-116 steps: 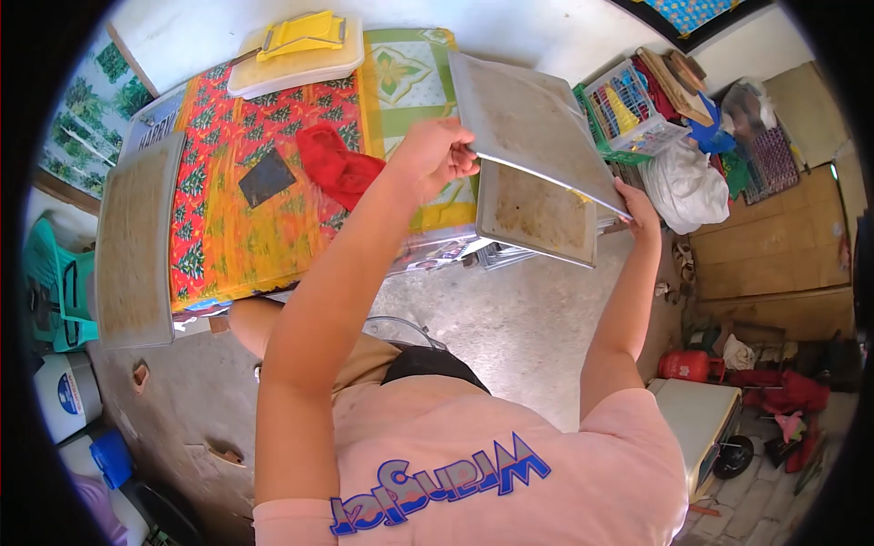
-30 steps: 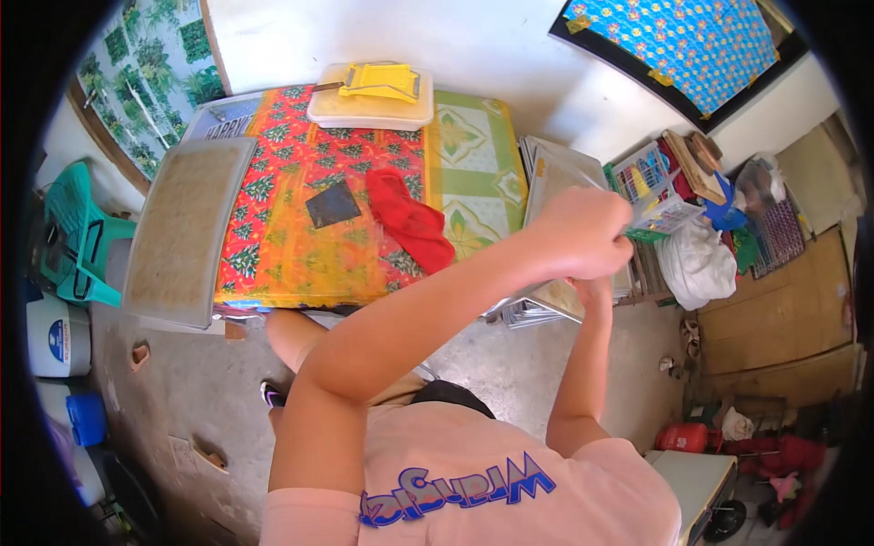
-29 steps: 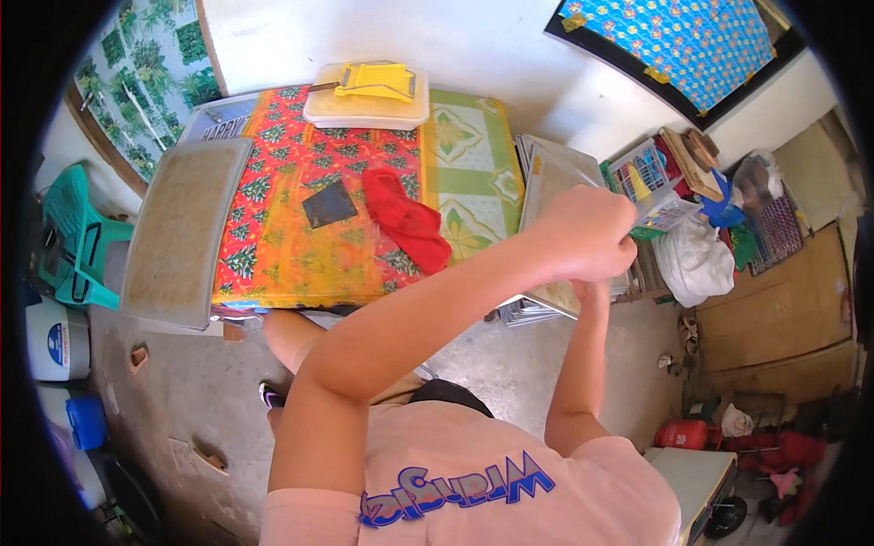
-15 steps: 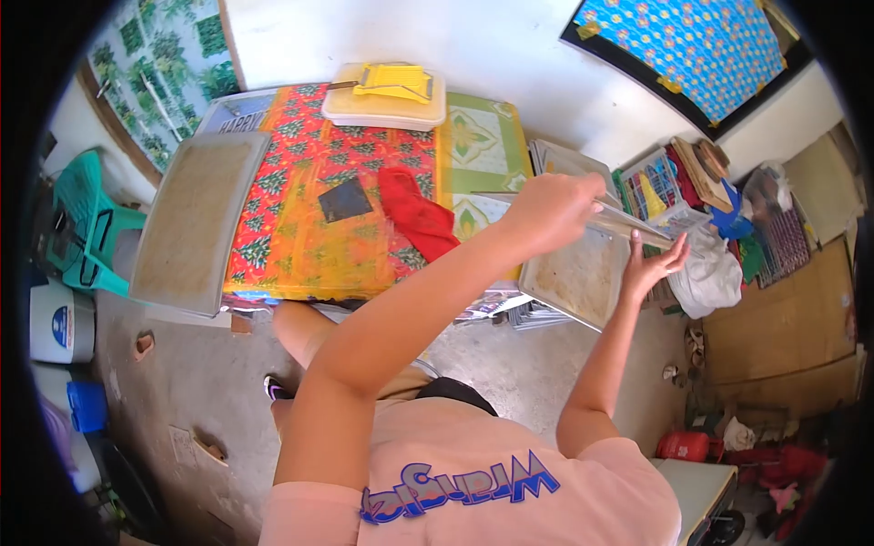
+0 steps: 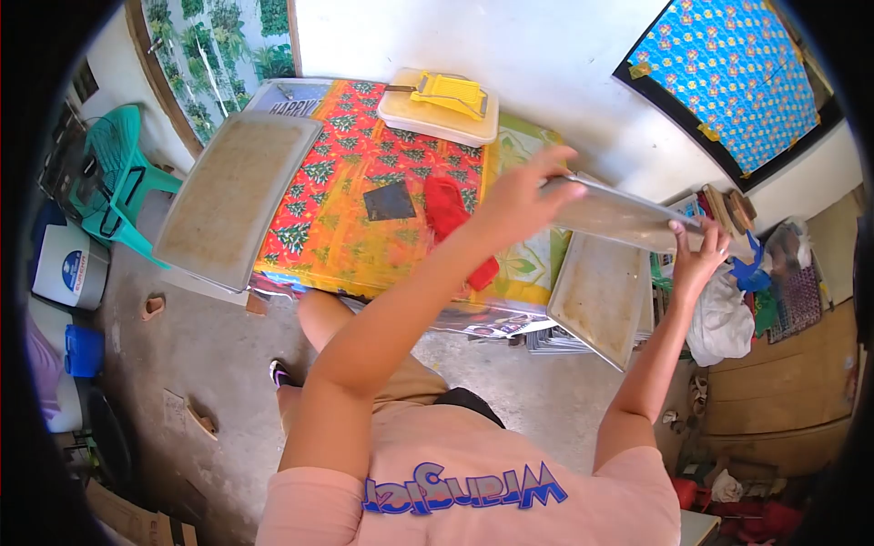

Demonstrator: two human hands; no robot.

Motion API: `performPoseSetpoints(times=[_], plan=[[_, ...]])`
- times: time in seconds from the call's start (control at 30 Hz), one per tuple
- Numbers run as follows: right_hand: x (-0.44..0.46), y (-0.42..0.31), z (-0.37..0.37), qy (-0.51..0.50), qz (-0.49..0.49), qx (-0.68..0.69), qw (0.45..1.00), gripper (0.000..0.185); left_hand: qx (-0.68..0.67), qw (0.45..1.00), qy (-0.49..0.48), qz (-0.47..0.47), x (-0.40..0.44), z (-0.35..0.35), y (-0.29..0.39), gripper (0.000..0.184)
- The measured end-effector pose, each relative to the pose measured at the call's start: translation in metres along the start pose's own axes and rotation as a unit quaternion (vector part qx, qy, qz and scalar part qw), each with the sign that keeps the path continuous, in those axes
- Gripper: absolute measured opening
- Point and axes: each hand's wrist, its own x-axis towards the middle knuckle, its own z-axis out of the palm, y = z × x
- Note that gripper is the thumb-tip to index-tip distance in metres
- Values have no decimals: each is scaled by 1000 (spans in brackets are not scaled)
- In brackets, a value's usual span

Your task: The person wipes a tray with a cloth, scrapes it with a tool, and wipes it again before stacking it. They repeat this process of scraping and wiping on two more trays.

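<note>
A flat metal baking tray (image 5: 628, 214) is held up at a tilt between my two hands, over the right end of the table. My left hand (image 5: 533, 196) is at its left end, thumb and fingers around the corner, slightly blurred. At the other end my right hand (image 5: 699, 257) grips the edge, thumb on the near side. Below it, another stained tray (image 5: 596, 296) slants by the table's right edge. A red cloth (image 5: 444, 207) lies on the table, left of my left forearm, which partly covers it. Beside the cloth is a dark square piece (image 5: 390, 202).
The table wears a patterned cloth (image 5: 346, 241). A large tray (image 5: 238, 196) covers its left end. At the back, a yellow slotted tool (image 5: 451, 94) and a knife (image 5: 399, 88) rest on a lidded container (image 5: 437, 123). A green chair (image 5: 123, 177) stands left; bags (image 5: 719, 318) sit right.
The tray in my hands has turned, so more of its flat side shows. My left hand's fingers have spread at its corner. The whole view has shifted, with the table appearing farther right.
</note>
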Motion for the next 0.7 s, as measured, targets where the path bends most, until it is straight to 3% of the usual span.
performPoseSetpoints(times=[0.07,0.13,0.27,0.37,0.47,0.63,0.7], plan=[[29,-31,-16,-17,-35,16,999,43,30,999,23,-30,-14,-39,-2,58],[50,-80,-36,-35,-2,11,999,42,-46,995,51,-70,-39,-68,-26,60],[77,-142,-48,-54,3,114,992,40,-67,988,85,-114,-104,-112,-59,56],[91,-180,-44,-62,-59,143,986,44,-18,981,141,-132,-145,-134,-64,51],[100,-212,-27,-136,-58,213,966,49,35,974,190,-118,-173,-161,-73,48],[99,-266,49,-265,-7,258,929,52,-11,951,247,-184,-215,-201,-56,39],[87,-283,102,-280,-46,275,919,53,27,929,306,-208,-223,-198,-45,29]])
